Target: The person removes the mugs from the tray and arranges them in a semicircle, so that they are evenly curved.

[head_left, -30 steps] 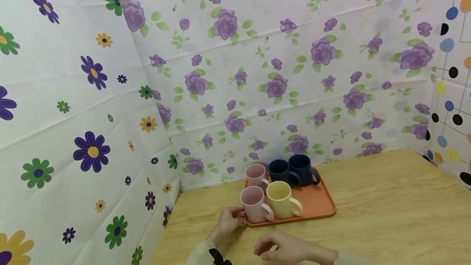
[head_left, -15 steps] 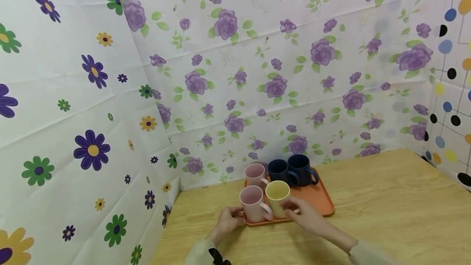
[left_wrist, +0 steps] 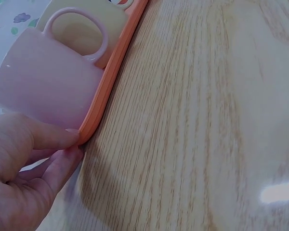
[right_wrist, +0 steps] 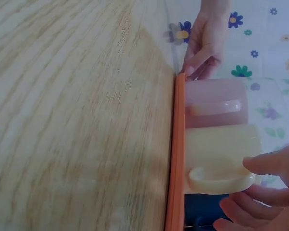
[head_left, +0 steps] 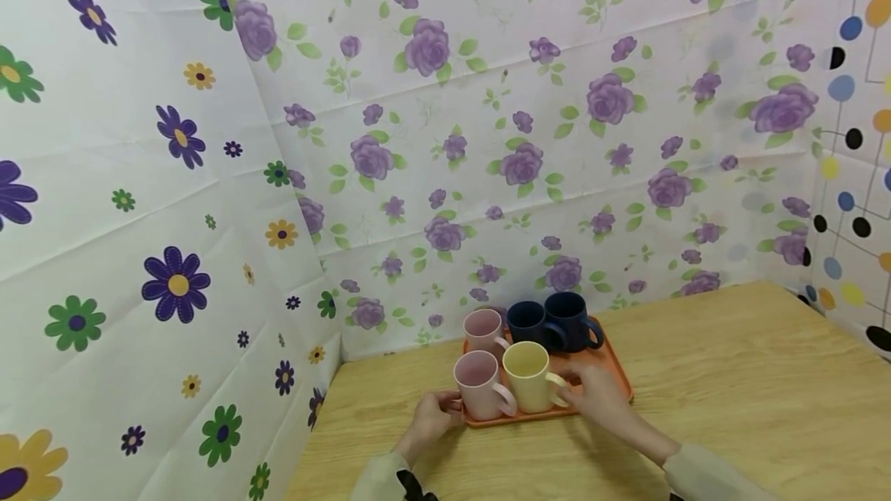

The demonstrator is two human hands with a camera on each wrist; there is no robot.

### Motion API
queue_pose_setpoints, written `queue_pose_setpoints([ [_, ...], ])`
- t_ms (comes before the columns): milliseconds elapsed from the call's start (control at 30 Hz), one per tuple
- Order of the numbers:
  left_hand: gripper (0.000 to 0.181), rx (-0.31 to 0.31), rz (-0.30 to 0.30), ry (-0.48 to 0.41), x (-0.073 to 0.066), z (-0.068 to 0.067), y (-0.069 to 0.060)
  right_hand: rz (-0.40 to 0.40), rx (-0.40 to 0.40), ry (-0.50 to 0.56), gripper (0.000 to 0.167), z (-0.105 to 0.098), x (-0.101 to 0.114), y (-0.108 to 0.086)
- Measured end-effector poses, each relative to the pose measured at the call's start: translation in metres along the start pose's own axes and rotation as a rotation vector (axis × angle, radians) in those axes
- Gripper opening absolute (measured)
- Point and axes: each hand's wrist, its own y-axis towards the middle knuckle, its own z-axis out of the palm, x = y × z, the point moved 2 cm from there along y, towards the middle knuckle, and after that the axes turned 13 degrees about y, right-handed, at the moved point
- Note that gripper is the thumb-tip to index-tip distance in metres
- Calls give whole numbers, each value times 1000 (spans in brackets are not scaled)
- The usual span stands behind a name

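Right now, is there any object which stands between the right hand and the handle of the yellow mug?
Nothing visible does: the right hand is at the handle, with thumb and fingers to either side of it. The nearer pink mug stands on the opposite side of the yellow mug.

2 pink mugs (head_left: 476, 393), 2 dark blue mugs (head_left: 567, 331) and 1 yellow mug (head_left: 525, 390) make 5 mugs in all, with 1 handle (left_wrist: 104, 38) on each. There is 1 orange tray (head_left: 604, 352), 1 table (head_left: 731, 377), 1 left hand (head_left: 431, 417) and 1 right hand (head_left: 599, 394), plus 2 pale sleeves (head_left: 710, 474). The patterned sheets (head_left: 487, 138) number 3: 2 flowered, 1 dotted.
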Motion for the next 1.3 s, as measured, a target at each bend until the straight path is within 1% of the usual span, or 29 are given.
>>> queue_pose_setpoints([
  [67,42,-1,4,-11,1,0,1,27,24,31,14,2,-3,1],
  [133,42,-1,12,-21,3,1,1,35,31,53,10,4,-5,1],
  [233,42,-1,18,-18,5,2,3,50,7,71,13,8,-7,0],
  [300,41,2,23,1,6,2,4,65,-10,66,15,11,-8,0],
  [400,41,13,23,11,6,3,5,108,-34,61,18,13,-10,-2],
  [433,41,18,34,16,5,3,5,124,-36,68,18,13,-10,-2],
  [500,41,23,37,15,4,2,4,136,-47,81,17,12,-11,-2],
  [567,41,28,38,11,4,1,4,129,-59,109,16,9,-11,-1],
  [667,39,34,44,21,4,0,3,87,-98,107,15,3,-7,1],
  [800,35,24,81,44,8,0,4,11,-145,76,18,-7,5,2],
  [867,34,18,85,49,10,0,3,-18,-145,88,19,-11,13,2],
  [967,31,16,63,54,10,-1,3,-25,-116,121,19,-20,27,1],
  [1033,30,18,47,49,10,-2,5,-15,-78,148,19,-25,38,0],
  [1133,29,21,38,49,10,-1,8,12,-8,185,17,-31,54,-2],
  [1233,30,29,28,33,9,1,11,-13,65,229,15,-32,66,-6],
  [1300,29,42,17,13,8,2,13,-51,114,263,15,-29,70,-9],
])
